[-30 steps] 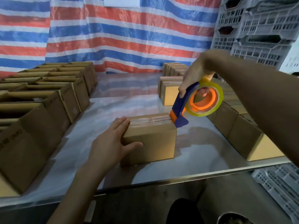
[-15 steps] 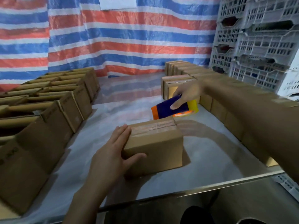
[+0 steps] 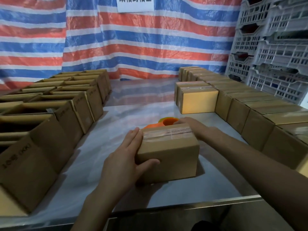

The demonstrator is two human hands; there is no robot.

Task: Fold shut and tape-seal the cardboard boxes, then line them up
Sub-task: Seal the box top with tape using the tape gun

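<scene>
A small cardboard box (image 3: 168, 157), flaps shut and clear tape along its top seam, sits on the table near the front edge. My left hand (image 3: 123, 160) grips its left end, fingers flat along the side and thumb hooked across the front face. At the box's far right corner my right hand (image 3: 191, 125) holds the box, its fingers bent round the back and partly hidden. The orange tape dispenser (image 3: 166, 122) lies on the table just behind the box, mostly hidden by it.
Rows of open-topped boxes (image 3: 66, 104) fill the left side. Sealed boxes (image 3: 198, 100) line the right side and back right. Grey plastic crates (image 3: 275, 47) are stacked at far right. The metal table edge (image 3: 183, 205) runs close in front; a striped tarp hangs behind.
My right hand lowered the tape dispenser onto the table behind the box, let it go, and came to the box's right end. My left hand stayed on the box.
</scene>
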